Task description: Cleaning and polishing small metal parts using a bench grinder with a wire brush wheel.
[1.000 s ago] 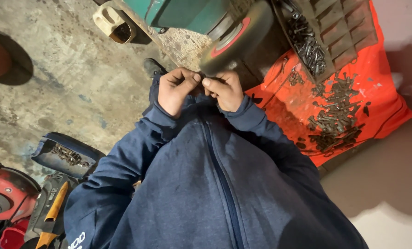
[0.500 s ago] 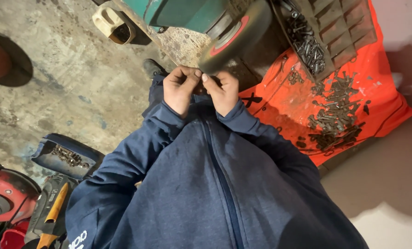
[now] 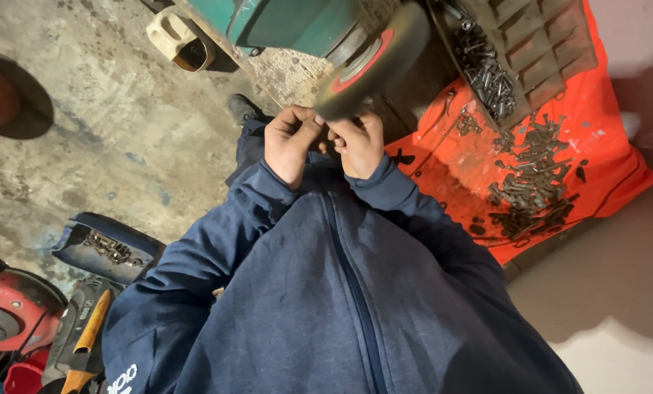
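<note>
Orange sheet (image 3: 604, 138) strewn with dark bolts (image 3: 534, 186), grey compartment tray (image 3: 538, 51), blue bin (image 3: 107, 244), cream jug (image 3: 177, 40).

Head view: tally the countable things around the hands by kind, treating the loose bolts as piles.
Hands: 2, left hand and right hand, both at the grinder wheel
Grinder wheel: 1
Orange cloth: 1
Bolt piles: 2, on the cloth and in the dark tray
Dark tray: 1
Blue case: 1
Total: 8
</note>
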